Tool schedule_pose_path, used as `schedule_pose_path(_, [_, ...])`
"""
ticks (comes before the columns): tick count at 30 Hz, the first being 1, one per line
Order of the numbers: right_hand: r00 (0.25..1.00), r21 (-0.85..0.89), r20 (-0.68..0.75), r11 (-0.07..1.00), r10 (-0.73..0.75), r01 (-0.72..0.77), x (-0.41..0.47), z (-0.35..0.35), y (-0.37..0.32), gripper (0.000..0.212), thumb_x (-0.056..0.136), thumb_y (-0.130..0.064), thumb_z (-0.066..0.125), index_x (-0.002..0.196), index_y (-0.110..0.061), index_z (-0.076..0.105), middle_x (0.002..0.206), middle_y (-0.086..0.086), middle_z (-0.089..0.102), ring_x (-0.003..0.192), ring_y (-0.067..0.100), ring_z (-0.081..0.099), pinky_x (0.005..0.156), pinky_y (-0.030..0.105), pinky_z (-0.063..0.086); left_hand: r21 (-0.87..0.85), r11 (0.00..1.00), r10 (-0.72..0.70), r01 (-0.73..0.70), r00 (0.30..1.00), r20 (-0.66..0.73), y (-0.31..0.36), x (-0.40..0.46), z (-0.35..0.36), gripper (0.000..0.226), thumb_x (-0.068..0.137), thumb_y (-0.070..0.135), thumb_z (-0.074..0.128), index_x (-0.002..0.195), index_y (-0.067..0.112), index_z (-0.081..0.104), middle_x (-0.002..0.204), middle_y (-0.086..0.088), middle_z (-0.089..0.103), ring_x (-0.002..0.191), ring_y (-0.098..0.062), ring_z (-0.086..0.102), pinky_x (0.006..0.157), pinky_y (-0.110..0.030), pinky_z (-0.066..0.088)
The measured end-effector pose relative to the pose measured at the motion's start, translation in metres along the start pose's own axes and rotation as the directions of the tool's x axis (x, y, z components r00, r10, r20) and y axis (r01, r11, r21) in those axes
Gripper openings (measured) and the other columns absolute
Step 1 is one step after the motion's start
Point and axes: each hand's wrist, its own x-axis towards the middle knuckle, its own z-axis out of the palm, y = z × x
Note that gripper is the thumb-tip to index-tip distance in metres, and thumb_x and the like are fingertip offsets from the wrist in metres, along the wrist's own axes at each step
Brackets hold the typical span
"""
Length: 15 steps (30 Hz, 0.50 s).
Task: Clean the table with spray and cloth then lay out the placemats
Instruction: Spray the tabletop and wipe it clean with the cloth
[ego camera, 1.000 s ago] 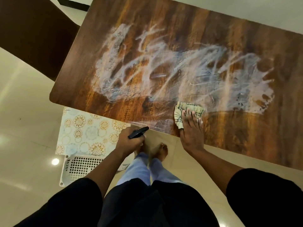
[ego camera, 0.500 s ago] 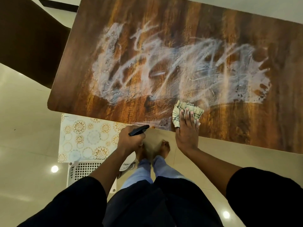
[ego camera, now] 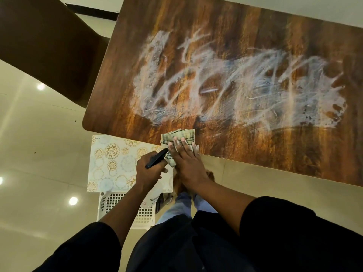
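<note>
At the near edge of the wooden bench (ego camera: 245, 26), we press the folded cloth (ego camera: 177, 137) flat under our right hand (ego camera: 186, 160), fingers straight. Our left hand (ego camera: 150, 171) has its grip closed round the spray bottle's black trigger head (ego camera: 157, 158). A patterned placemat (ego camera: 115, 163) lies below on a white basket (ego camera: 117, 205); white smears (ego camera: 235, 85) streak the bench.

The single head camera looks steeply down from above the table's (ego camera: 225, 46) near edge (close in), facing its far side.
</note>
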Motion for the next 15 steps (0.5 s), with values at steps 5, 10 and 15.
schedule_pose_path(5, [1.000, 0.009, 0.005, 1.000, -0.011, 0.011, 0.000, 0.002, 0.009, 0.083, 0.100, -0.021, 0.052, 0.163, -0.028, -0.001, 0.170, -0.007, -0.009, 0.156, 0.015, -0.015, 0.126, 0.045, -0.006, -0.022, 0.999, 0.033, -0.032, 0.997, 0.075, -0.002, 0.002, 0.006, 0.030, 0.079, 0.027, 0.071, 0.103, 0.009, 0.079, 0.083, -0.013, 0.079, 0.069, -0.026, 0.080, 0.045, -0.027, 0.051])
schedule_pose_path(10, [0.984, 0.016, -0.046, 0.986, 0.169, -0.169, -0.037, -0.008, 0.052, 0.083, 0.098, -0.024, 0.048, 0.163, -0.027, -0.004, 0.170, -0.007, -0.015, 0.155, 0.016, -0.018, 0.126, 0.048, -0.003, 0.012, 1.000, 0.023, -0.026, 0.985, 0.170, -0.001, 0.008, 0.029, 0.028, 0.079, 0.029, 0.075, 0.098, 0.009, 0.078, 0.077, -0.016, 0.078, 0.070, -0.032, 0.079, 0.053, -0.036, 0.056])
schedule_pose_path(15, [0.940, 0.037, -0.064, 0.943, 0.334, -0.332, -0.083, -0.026, 0.112, 0.077, 0.103, -0.023, 0.041, 0.162, -0.029, -0.007, 0.170, -0.007, -0.014, 0.156, 0.017, -0.017, 0.126, 0.046, -0.002, 0.024, 0.999, 0.029, -0.037, 0.958, 0.286, 0.009, 0.015, 0.058, 0.015, 0.089, 0.017, 0.081, 0.093, 0.004, 0.077, 0.073, -0.023, 0.074, 0.069, -0.040, 0.073, 0.058, -0.040, 0.055])
